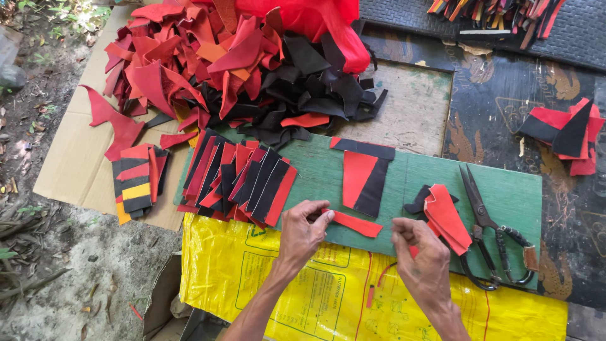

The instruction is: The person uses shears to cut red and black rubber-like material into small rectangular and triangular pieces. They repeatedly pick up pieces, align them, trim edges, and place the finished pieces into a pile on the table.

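Observation:
My left hand point(302, 232) pinches the near end of a narrow red strip point(356, 223) that lies across the front of the green board point(505, 186). My right hand point(420, 256) hovers just right of the strip, its fingers curled together over a small red scrap that is mostly hidden. Behind the strip rests a red and black trapezoid piece point(363, 177). Right of my right hand sits a small stack of red and black cut pieces point(445, 215), and beside that lie large black scissors point(486, 227).
A fanned row of red and black pieces point(243, 180) covers the board's left end, with a smaller stack point(137, 183) on cardboard. A big heap of red and black scraps point(240, 63) lies behind. A yellow sack point(315, 297) spreads in front. More pieces point(568, 136) sit far right.

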